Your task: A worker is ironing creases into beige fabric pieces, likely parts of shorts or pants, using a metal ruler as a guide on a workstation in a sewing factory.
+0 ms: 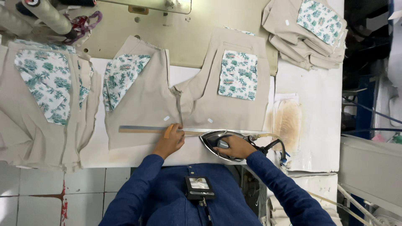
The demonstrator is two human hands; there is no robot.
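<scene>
Left hand (pixel 169 142), fingers extended flat, presses a long ruler (pixel 142 130) onto the lower hem of a beige garment piece (pixel 146 100) spread on the white pressing table (pixel 318 104); right hand (pixel 236 146) grips the handle of a steam iron (pixel 211 138), its tip pointing left along the ruler, just beside the left hand; both forearms bent inward, blue-sleeved; beige stacks (pixel 37 104) flank the left and upper right (pixel 307 33); bare table lies to the right, a scorch mark (pixel 287 123) near the iron.

white padded pressing table (pixel 318 104) with a brown scorch stain (pixel 288 121); beige machine table (pixel 184 37) behind it. white tiled floor (pixel 42 188), red marks in the grout. dark area at right with blue frame parts (pixel 368 104). light even, overhead.
</scene>
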